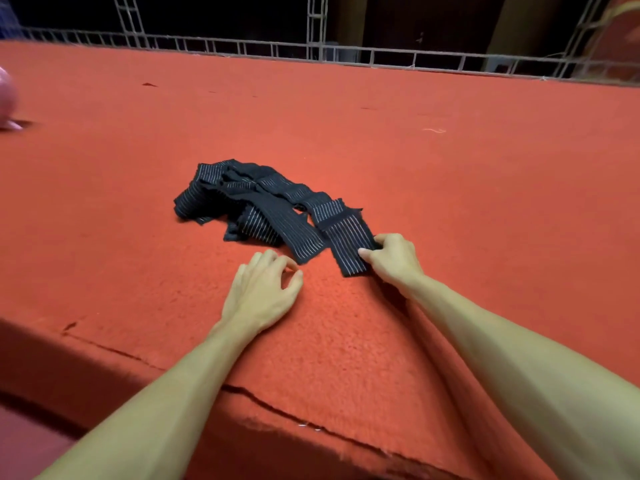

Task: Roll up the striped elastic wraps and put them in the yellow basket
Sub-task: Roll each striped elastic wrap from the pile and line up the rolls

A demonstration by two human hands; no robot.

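Observation:
A tangled heap of black elastic wraps with thin white stripes (pixel 249 199) lies unrolled on the red felt table (pixel 433 188). One wrap's flat end (pixel 346 247) stretches toward me, and my right hand (pixel 394 259) pinches its right edge between thumb and fingers. My left hand (pixel 265 292) rests on the felt just left of that end, fingers curled and apart, holding nothing, close to a second strip's end (pixel 304 244). No yellow basket is in view.
The table's near edge runs diagonally from the left to the bottom right, its felt cracked (pixel 277 410). A pale pink object (pixel 7 98) shows at the far left edge. A metal lattice railing (pixel 311 50) borders the far side.

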